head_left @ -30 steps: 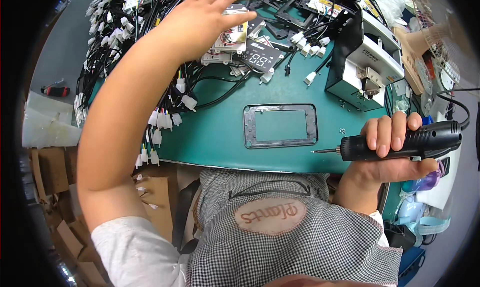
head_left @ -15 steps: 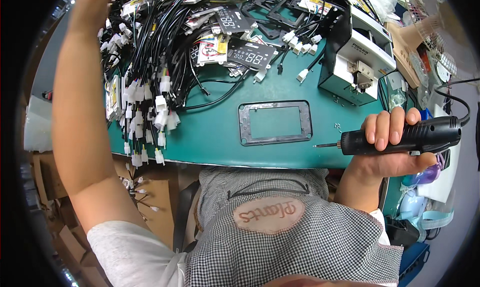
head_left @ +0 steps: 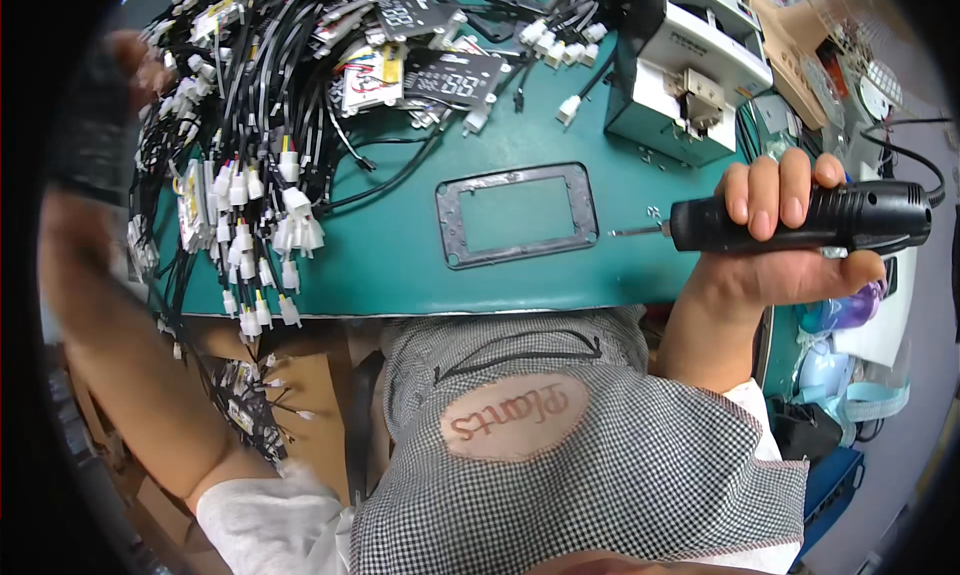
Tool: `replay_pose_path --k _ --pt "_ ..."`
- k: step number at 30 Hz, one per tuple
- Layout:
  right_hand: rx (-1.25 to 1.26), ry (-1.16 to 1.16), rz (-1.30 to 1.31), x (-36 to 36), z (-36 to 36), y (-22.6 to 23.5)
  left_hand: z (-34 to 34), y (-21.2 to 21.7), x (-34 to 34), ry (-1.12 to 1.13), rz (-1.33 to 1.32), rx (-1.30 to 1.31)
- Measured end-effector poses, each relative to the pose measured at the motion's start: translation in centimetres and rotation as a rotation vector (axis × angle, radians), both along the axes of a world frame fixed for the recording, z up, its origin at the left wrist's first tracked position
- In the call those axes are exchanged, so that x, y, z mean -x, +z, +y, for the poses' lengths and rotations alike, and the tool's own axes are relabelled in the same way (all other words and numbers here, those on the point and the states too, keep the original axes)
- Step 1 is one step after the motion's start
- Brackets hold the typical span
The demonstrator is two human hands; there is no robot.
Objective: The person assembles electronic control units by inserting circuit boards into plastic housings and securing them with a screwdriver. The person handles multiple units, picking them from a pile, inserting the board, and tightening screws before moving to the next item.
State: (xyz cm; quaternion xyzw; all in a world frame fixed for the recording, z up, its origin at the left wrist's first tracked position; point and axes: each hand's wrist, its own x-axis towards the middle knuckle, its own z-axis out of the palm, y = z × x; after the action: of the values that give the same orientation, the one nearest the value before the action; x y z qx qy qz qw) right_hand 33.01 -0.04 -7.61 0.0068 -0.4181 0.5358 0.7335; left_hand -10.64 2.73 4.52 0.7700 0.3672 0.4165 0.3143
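Note:
My right hand point(head_left: 775, 220) is wrapped around a black electric screwdriver point(head_left: 850, 215). Its thin bit point(head_left: 637, 233) points left, a little above the green mat and just right of a black rectangular frame point(head_left: 455, 220). That frame lies flat with an open window in its middle. Far left, my left hand point(head_left: 140, 70) is smeared by motion at the edge of a dark flat piece point(head_left: 92, 120), which covers the palm and wrist. The fingers seem closed on it; its kind is too blurred to tell. Beside it spreads a heap of black cables with white connectors point(head_left: 245, 190).
Display boards point(head_left: 455, 78) lie on the cable heap. A white-and-black screw feeder point(head_left: 680, 95) stands at the back right, with loose screws point(head_left: 653, 161) on the mat before it. Below the table's left edge, a cardboard box point(head_left: 310, 375) holds more wired boards.
My left hand has swung left and down from the far edge, and a dark flat piece now shows at it. The view has shifted; my right hand still grips the screwdriver.

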Motion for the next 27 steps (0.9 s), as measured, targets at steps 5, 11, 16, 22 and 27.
replay_pose_path --k 5,11,16,22,27 --pt "-0.05 -0.044 -0.075 0.0 0.8 -0.6 -4.5 -11.4 -14.4 0.083 0.53 -0.055" --pt "-0.059 -0.094 -0.158 0.6 1.6 -1.9 -4.5 -15.9 -18.6 0.103 0.564 -0.15" --pt "-0.068 -0.102 -0.237 1.2 3.1 -3.2 -4.8 -17.5 -19.1 0.126 0.644 -0.232" --pt "-0.05 -0.161 -0.276 1.7 4.6 -4.5 -4.9 -17.8 -19.2 0.147 0.625 -0.128" --pt "0.172 -0.234 -0.198 4.0 4.3 -4.2 -4.6 -17.7 -19.2 0.152 0.642 -0.11"
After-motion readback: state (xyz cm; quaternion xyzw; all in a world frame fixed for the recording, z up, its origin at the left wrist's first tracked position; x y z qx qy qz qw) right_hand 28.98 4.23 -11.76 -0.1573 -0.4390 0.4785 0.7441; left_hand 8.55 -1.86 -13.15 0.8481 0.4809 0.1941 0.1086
